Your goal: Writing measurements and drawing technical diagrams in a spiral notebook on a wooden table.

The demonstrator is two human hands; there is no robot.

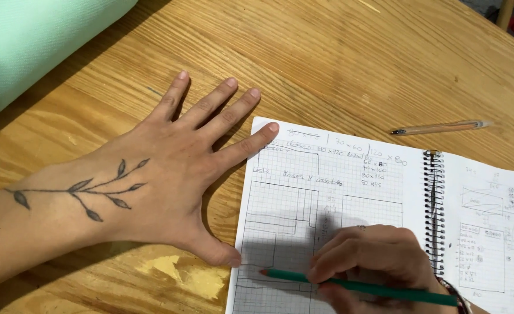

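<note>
My left hand (169, 168) lies flat and spread on the wooden table (338, 58), its thumb and index fingertip touching the left edge of an open spiral notebook (326, 192) with squared paper and pencil sketches. A leaf tattoo runs along its wrist. My right hand (373, 261) grips a green pencil (361, 286), whose tip rests on the lower left part of the page near my left thumb.
A clear pen (440, 127) lies on the table beyond the notebook. A roll of mint green fabric (30, 40) sits at the top left. The notebook's right page (489, 232) carries more sketches. The table's varnish is chipped near the left thumb.
</note>
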